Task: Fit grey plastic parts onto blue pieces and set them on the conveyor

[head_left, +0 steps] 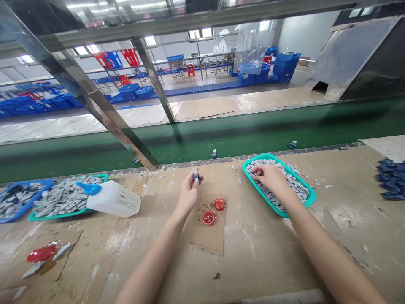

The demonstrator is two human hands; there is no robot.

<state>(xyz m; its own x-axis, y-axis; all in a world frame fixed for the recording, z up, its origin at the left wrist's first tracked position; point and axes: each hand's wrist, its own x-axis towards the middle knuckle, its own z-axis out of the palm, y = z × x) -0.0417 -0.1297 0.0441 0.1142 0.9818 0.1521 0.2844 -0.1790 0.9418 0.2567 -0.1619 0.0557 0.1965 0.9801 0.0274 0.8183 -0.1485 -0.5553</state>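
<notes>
I see a counter (259, 253) of scuffed, pale brown board, streaked with white smears and dotted with grey crumbs. My left hand (189, 192) is raised over the middle of it, its fingers (191, 177) pinched together on a small grey piece (196, 176). The piece is blocky, matt and pale grey with a bluish tint, and it stands upright between thumb and fingertips just beyond the cardboard square (210, 236). On that flat, rough square sit two glossy red caps (219, 204), round and shallow, close together with reddish specks around them.

To the right, my right hand (268, 177) lies palm down in a teal plastic tray (313, 195), a shallow rectangle set at an angle and filled with a loose heap of grey pieces (294, 181) that look like the one I hold. Its fingers (257, 171) are bent down onto the heap at the tray's far left corner. I cannot tell whether they have closed on anything.

To the left, a white squeeze bottle (114, 202) with a blue nozzle lies on its side against a second teal tray (47, 218) of grey pieces. Further right is a small pile of dark blue parts (390, 179). Beyond the counter's far edge runs a smooth green belt (253, 131).
</notes>
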